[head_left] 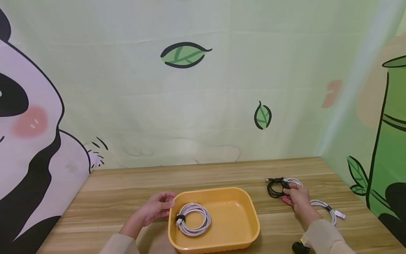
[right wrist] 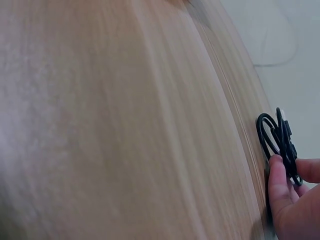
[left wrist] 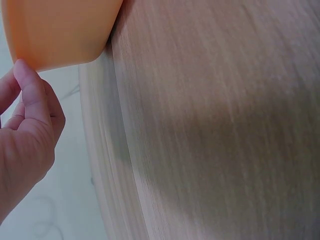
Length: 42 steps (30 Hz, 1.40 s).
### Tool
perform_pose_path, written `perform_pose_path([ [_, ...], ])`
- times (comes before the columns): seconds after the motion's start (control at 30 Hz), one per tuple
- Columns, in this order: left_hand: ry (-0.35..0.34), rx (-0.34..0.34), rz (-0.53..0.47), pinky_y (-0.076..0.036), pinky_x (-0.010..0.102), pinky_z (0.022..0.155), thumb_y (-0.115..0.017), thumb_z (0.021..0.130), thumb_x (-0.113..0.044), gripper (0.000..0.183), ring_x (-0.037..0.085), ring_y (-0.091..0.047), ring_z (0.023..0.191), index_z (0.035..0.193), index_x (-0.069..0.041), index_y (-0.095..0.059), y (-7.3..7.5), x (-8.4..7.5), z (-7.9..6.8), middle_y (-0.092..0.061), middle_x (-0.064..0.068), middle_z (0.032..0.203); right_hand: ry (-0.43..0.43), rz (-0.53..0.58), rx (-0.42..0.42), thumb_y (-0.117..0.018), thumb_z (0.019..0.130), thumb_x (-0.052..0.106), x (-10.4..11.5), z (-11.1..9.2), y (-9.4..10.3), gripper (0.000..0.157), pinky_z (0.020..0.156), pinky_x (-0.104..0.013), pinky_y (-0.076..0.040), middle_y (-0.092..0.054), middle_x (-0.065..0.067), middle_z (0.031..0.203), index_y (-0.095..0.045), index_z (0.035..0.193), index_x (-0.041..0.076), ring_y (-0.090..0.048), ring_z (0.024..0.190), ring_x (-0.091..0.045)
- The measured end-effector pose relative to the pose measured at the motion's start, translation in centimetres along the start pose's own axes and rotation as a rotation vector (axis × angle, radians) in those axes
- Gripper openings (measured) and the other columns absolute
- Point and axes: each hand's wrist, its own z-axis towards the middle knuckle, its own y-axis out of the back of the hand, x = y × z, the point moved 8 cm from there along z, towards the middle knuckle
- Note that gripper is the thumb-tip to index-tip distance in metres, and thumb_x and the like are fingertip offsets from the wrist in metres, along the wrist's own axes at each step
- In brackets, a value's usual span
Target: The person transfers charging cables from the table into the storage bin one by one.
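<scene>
L sleeve (head_left: 120, 245) & R sleeve (head_left: 326, 237), lt. beige, plain, long cut: ending short of L hand (head_left: 155, 208) & R hand (head_left: 297, 197), both showing bare.

Head view evenly and softly lit; a pale diagonal streak is seen on the printed backdrop (head_left: 215, 88), a small glint caught in the yellow plastic tray (head_left: 228, 222). Wrist views dimmer; wooden tabletop (left wrist: 225, 165) softly blurred, broadly shadowed at left wrist (edge visibly bowed).

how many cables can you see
4, apparently: grey cable in the yellow tray, black cable in the right hand, white cable beside it, second white cable farther right; the hand may hide more.
</scene>
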Motion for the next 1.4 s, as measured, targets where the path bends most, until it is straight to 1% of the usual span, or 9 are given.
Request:
perform_pose_path([
  [0.17, -0.002, 0.003, -0.002, -0.046, 0.020, 0.064, -0.051, 0.088, -0.008, 0.039, 0.009, -0.050, 0.074, 0.120, 0.008, -0.038, 0.0, 0.0, 0.0, -0.048, 0.003, 0.091, 0.013, 0.001, -0.004, -0.048, 0.081, -0.008, 0.1, 0.0, 0.0, 0.049, 0.054, -0.023, -0.052, -0.053, 0.001, 0.067, -0.027, 0.125, -0.012, -0.057, 0.054, -0.009],
  [0.37, 0.001, -0.004, -0.002, -0.046, 0.020, 0.064, -0.052, 0.088, -0.009, 0.039, 0.009, -0.050, 0.073, 0.120, 0.008, -0.038, 0.1, 0.1, 0.1, -0.048, 0.003, 0.092, 0.009, 0.014, 0.000, -0.048, 0.080, -0.009, 0.1, -0.2, -0.1, 0.044, 0.055, -0.022, -0.052, -0.052, 0.001, 0.069, -0.030, 0.121, -0.010, -0.057, 0.056, -0.008],
  [0.5, 0.001, -0.007, -0.001, -0.046, 0.020, 0.064, -0.052, 0.087, -0.009, 0.039, 0.009, -0.050, 0.073, 0.120, 0.008, -0.038, 0.1, 0.2, 0.1, -0.048, 0.003, 0.092, -0.007, 0.034, 0.014, -0.048, 0.081, -0.008, 0.0, -0.3, -0.1, 0.042, 0.057, -0.022, -0.052, -0.052, 0.002, 0.069, -0.031, 0.120, -0.008, -0.057, 0.057, -0.007],
  [0.67, 0.000, -0.005, -0.001, -0.046, 0.021, 0.065, -0.052, 0.087, -0.009, 0.040, 0.009, -0.050, 0.074, 0.121, 0.008, -0.038, 0.1, 0.3, 0.1, -0.049, 0.003, 0.093, -0.044, 0.060, 0.017, -0.049, 0.082, -0.006, -0.2, -0.3, 0.0, 0.036, 0.060, -0.023, -0.052, -0.052, 0.003, 0.071, -0.036, 0.115, -0.002, -0.056, 0.060, -0.007],
  [0.9, 0.005, -0.010, -0.007, -0.047, 0.021, 0.064, -0.052, 0.087, -0.009, 0.039, 0.009, -0.050, 0.074, 0.120, 0.007, -0.038, 0.1, 0.3, 0.1, -0.048, 0.004, 0.094, -0.046, 0.069, 0.043, -0.050, 0.083, -0.003, 0.0, -0.6, -0.2, 0.040, 0.062, -0.024, -0.052, -0.053, 0.005, 0.070, -0.034, 0.120, -0.001, -0.055, 0.062, -0.008],
  [0.97, 0.006, -0.009, -0.009, -0.047, 0.021, 0.064, -0.052, 0.088, -0.008, 0.039, 0.009, -0.050, 0.073, 0.120, 0.007, -0.038, 0.1, 0.3, 0.1, -0.048, 0.004, 0.093, -0.045, 0.079, 0.055, -0.050, 0.083, -0.003, 0.1, -0.6, -0.4, 0.037, 0.062, -0.024, -0.052, -0.054, 0.005, 0.069, -0.037, 0.118, 0.000, -0.055, 0.062, -0.008],
  [1.1, 0.007, -0.005, -0.010, -0.047, 0.020, 0.064, -0.051, 0.088, -0.007, 0.038, 0.009, -0.050, 0.073, 0.120, 0.007, -0.038, 0.1, 0.2, 0.1, -0.048, 0.004, 0.093, -0.038, 0.093, 0.077, -0.050, 0.082, -0.004, 0.3, -0.6, -0.6, 0.026, 0.060, -0.023, -0.052, -0.055, 0.006, 0.067, -0.044, 0.106, 0.005, -0.056, 0.062, -0.007],
  [1.2, 0.006, -0.001, -0.011, -0.047, 0.020, 0.064, -0.050, 0.088, -0.007, 0.037, 0.009, -0.050, 0.073, 0.120, 0.008, -0.038, 0.0, 0.2, 0.1, -0.048, 0.004, 0.093, -0.033, 0.098, 0.087, -0.050, 0.082, -0.004, 0.4, -0.7, -0.7, 0.021, 0.060, -0.024, -0.052, -0.056, 0.006, 0.067, -0.046, 0.099, 0.008, -0.056, 0.061, -0.007],
  [1.4, 0.001, 0.004, -0.012, -0.047, 0.020, 0.064, -0.050, 0.088, -0.007, 0.037, 0.009, -0.051, 0.074, 0.120, 0.008, -0.038, 0.0, 0.2, 0.0, -0.048, 0.003, 0.092, -0.037, 0.096, 0.096, -0.050, 0.083, -0.003, 0.5, -1.0, -0.9, 0.021, 0.062, -0.025, -0.052, -0.056, 0.005, 0.067, -0.046, 0.100, 0.009, -0.057, 0.062, -0.007],
])
